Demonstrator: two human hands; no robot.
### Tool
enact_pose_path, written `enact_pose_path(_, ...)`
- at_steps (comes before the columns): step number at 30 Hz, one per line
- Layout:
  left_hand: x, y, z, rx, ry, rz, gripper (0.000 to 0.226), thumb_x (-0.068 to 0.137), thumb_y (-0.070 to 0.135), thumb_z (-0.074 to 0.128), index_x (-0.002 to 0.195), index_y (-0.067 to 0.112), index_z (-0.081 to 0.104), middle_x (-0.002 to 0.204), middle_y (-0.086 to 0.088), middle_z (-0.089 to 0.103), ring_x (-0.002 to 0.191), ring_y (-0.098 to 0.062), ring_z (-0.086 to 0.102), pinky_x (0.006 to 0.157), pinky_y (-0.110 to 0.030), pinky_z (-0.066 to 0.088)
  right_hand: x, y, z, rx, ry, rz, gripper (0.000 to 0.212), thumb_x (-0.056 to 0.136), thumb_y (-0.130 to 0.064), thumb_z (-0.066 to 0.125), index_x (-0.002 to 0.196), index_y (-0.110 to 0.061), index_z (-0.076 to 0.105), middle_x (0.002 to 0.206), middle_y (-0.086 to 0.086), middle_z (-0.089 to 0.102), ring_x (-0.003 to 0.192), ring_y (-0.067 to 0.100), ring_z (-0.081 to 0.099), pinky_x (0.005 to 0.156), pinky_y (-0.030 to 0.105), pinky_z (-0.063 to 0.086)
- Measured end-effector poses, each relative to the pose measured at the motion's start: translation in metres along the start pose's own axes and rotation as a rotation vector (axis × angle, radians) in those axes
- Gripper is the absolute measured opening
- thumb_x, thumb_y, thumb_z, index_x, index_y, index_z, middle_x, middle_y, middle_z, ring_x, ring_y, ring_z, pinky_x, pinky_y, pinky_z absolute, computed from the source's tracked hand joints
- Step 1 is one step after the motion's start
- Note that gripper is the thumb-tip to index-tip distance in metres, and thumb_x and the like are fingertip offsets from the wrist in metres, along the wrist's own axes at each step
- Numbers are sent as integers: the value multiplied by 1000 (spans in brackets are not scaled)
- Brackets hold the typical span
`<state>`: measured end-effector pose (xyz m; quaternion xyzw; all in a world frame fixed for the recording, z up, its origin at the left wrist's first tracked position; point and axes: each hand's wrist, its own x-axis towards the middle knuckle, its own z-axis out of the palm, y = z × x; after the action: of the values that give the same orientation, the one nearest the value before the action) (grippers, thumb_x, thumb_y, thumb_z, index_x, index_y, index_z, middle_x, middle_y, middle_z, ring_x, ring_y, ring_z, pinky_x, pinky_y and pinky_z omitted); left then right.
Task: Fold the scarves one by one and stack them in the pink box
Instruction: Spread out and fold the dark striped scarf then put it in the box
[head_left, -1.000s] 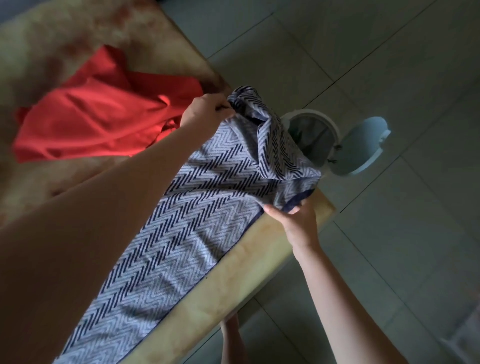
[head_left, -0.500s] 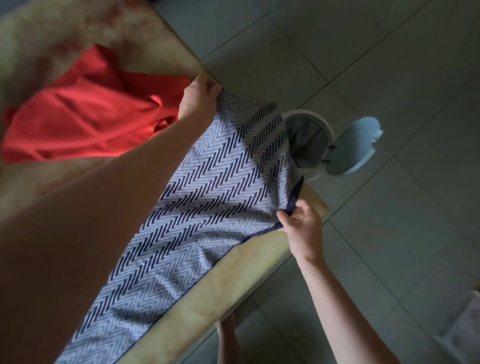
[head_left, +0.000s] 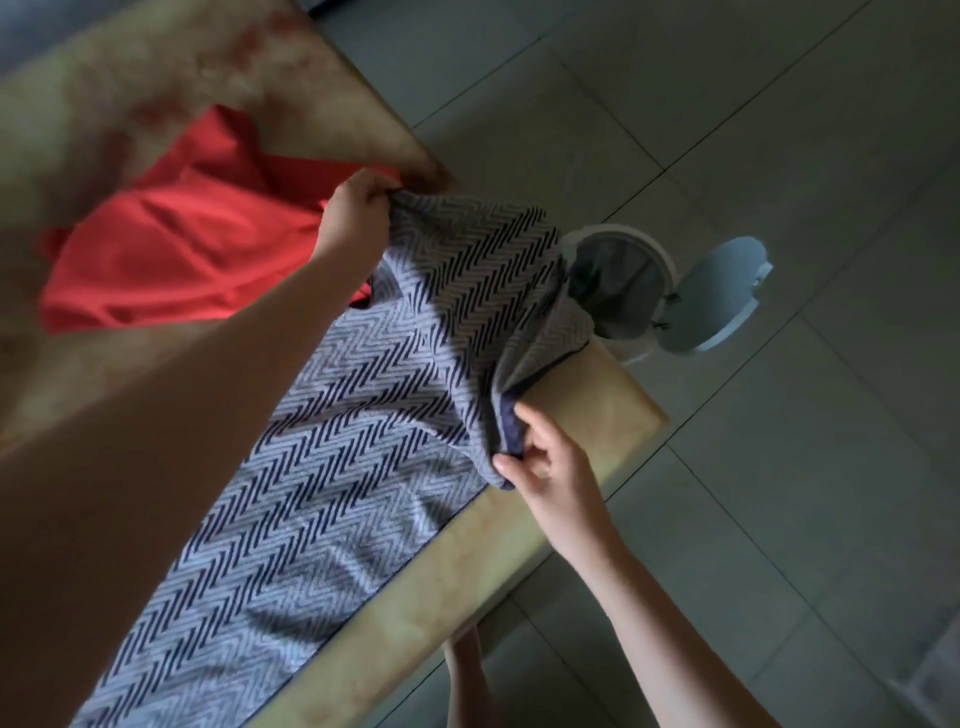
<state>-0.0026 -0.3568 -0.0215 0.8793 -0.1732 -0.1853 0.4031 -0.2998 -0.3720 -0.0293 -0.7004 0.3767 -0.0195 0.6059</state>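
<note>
A long blue-and-white herringbone scarf (head_left: 322, 467) lies along the near edge of the table (head_left: 587, 415). Its far end is lifted off the tabletop and hangs slack between my two hands. My left hand (head_left: 356, 213) pinches the far corner, raised next to the red scarf. My right hand (head_left: 545, 457) pinches the near corner by its dark blue hem, over the table's front edge. A crumpled red scarf (head_left: 182, 249) lies on the table to the left. The pink box is not in view.
A white pedal bin (head_left: 618, 280) with its lid (head_left: 722, 296) flipped open stands on the tiled floor just past the table's end. The table's corner lies close to my right hand. A foot (head_left: 467, 675) shows below the table edge.
Half a second ago the scarf's far end lay stretched flat on the table. Both hands have since lifted their corners and drawn them back toward me, so the end now sags.
</note>
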Motion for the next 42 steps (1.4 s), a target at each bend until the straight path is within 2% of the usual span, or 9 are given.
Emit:
enact_pose_path(3,-21,-15,-25,137,0,-30,32,89,5,41,109,3,65,113,-22,63,108,-34,55,82,-32,38,-13,-2,21,-344,-107,-61,39,83,-19,69,121,-24,62,81,-14,59,73,9,59,68,25,47)
enact_pose_path(10,-59,-50,-78,548,-82,-186,45,82,32,34,99,4,65,104,-32,61,99,-46,57,83,-42,45,-48,4,73,-428,-312,-16,19,77,-31,71,91,-19,69,82,-5,71,76,11,64,70,29,49)
enact_pose_path(15,-68,-60,-76,566,-15,29,32,87,40,50,92,14,68,102,-18,65,102,-36,57,87,-40,47,-11,5,38,-138,297,212,26,87,-37,65,99,-15,68,92,-5,70,81,5,64,71,14,47)
enact_pose_path(19,-65,-45,-52,445,-145,166,33,83,36,48,94,15,71,98,-11,69,95,-32,61,84,-40,48,54,7,-3,-89,566,205,40,87,-31,66,115,-2,60,103,8,67,94,21,63,80,27,46)
enact_pose_path(25,-61,-26,-6,243,-232,134,31,82,31,63,111,21,69,112,-3,69,105,-20,63,91,-33,48,145,0,-26,-347,552,252,52,82,-45,66,124,-14,59,114,9,66,112,31,55,99,34,33)
enact_pose_path(27,-56,-21,7,213,-261,113,33,83,32,66,114,22,67,114,-3,69,108,-20,62,93,-35,47,159,5,-26,-368,532,270,50,77,-50,68,116,-19,64,111,10,66,109,34,55,94,34,36)
enact_pose_path(33,-40,-2,37,475,-265,180,49,87,39,61,133,28,51,133,-1,54,128,-24,38,105,-33,26,162,15,-21,-566,571,183,30,77,-41,71,100,-21,70,96,2,70,100,31,56,63,26,10)
enact_pose_path(38,-34,-2,50,482,-189,208,40,85,33,64,124,29,58,112,2,67,118,-21,43,99,-31,23,149,11,-21,-170,610,59,8,77,-25,70,73,-22,64,75,-2,67,87,28,62,89,37,42)
enact_pose_path(42,-37,-7,35,306,-167,169,22,83,29,63,104,30,72,103,1,71,108,-21,58,96,-33,40,110,-19,-21,205,505,-76,19,83,-4,65,74,-16,54,71,-1,59,65,4,56,69,18,45)
